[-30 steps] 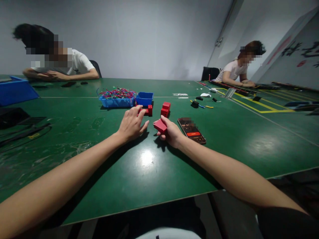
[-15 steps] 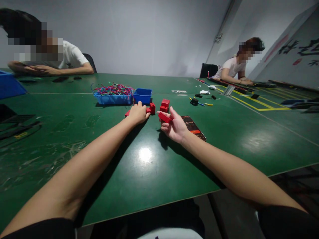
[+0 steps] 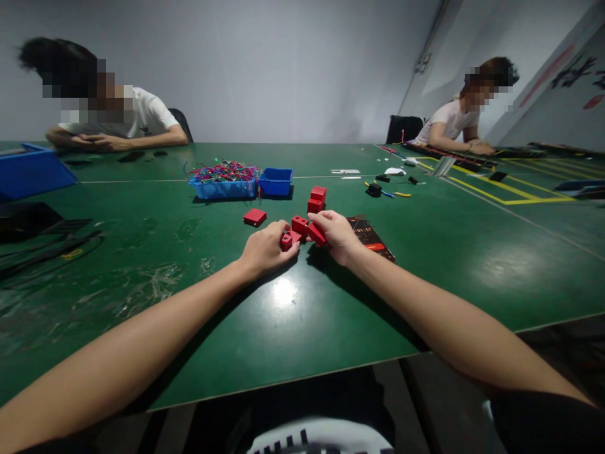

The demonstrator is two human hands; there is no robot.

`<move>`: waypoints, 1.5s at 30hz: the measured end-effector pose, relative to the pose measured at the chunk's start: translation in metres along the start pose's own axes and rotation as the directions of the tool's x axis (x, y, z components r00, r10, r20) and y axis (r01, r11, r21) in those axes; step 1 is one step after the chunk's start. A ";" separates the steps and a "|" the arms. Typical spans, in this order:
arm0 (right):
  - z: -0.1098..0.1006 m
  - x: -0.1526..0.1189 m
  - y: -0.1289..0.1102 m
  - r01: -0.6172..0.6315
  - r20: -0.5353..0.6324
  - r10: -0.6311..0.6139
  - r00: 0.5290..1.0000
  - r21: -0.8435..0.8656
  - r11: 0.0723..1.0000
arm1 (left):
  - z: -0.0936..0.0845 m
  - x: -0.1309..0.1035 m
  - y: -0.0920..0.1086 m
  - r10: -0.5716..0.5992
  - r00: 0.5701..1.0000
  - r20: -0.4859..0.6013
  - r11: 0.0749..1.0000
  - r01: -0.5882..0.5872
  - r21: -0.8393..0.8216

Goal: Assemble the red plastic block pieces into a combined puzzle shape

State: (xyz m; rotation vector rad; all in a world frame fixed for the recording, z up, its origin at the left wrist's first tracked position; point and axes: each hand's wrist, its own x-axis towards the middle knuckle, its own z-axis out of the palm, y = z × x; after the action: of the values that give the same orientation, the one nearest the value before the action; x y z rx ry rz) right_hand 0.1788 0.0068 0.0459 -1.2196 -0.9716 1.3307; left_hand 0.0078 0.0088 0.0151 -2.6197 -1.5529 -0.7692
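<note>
My left hand (image 3: 268, 249) is closed on a red block with holes (image 3: 293, 232), gripping it by its near left end. Close by on the right, my right hand (image 3: 338, 233) pinches a smaller red block (image 3: 316, 234) between thumb and fingers. The two red pieces meet or nearly meet; I cannot tell whether they touch. A flat red square piece (image 3: 255, 217) lies on the green table beyond my left hand. Another red stepped block (image 3: 317, 199) stands just beyond my right hand.
A phone (image 3: 371, 238) lies under my right wrist. Behind the blocks are a blue tray of coloured wires (image 3: 224, 189) and a small blue bin (image 3: 276, 181). Pliers (image 3: 397, 194) lie to the right. Two people sit across the table (image 3: 189, 366), and black cables (image 3: 51, 246) are at left.
My left hand has come back toward me, bringing the red block with holes away from the flat piece. My right hand has turned palm-down, bringing its block beside the other.
</note>
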 end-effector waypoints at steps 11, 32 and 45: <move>-0.005 0.008 0.012 -0.070 0.136 0.090 0.987 -0.145 0.987 | 0.001 0.000 -0.009 0.380 0.924 0.054 0.909 -0.362 -0.206; -0.006 0.011 0.025 0.010 0.288 0.004 0.958 -0.049 0.999 | 0.003 0.014 -0.015 0.086 0.983 0.162 0.747 0.044 -0.663; -0.008 0.013 0.021 0.018 0.377 0.008 0.926 -0.066 0.998 | 0.008 0.013 -0.018 0.023 0.985 0.170 0.795 0.085 -0.601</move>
State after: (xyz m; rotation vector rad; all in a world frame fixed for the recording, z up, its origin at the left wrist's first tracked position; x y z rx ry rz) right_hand 0.1836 0.0162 0.0222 -1.0275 -1.2992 1.5737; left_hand 0.0017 0.0307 0.0089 -3.1788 -1.5973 -1.2676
